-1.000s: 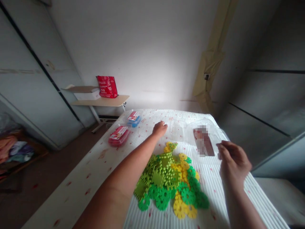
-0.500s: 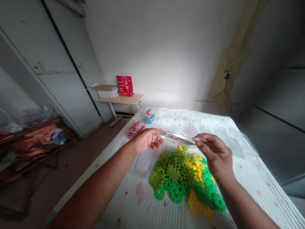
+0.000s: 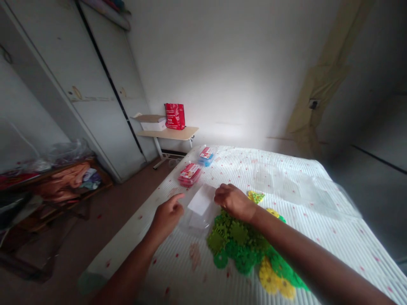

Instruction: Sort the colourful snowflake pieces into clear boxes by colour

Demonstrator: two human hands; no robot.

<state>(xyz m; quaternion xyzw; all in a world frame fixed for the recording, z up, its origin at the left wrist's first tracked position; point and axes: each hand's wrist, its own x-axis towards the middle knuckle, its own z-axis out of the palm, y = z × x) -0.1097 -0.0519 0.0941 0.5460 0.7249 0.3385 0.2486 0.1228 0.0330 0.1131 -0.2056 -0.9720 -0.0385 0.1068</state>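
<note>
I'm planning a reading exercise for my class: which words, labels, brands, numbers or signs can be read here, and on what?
None can be read with certainty.
Red bag: white characters, too small and blurred to quote.
Label on the clear box with red contents: too small.
Label on the clear box with blue contents: too small.

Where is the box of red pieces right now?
In the head view, the box of red pieces sits near the left edge of the table, in front of the box of blue pieces and beyond the left hand.
</note>
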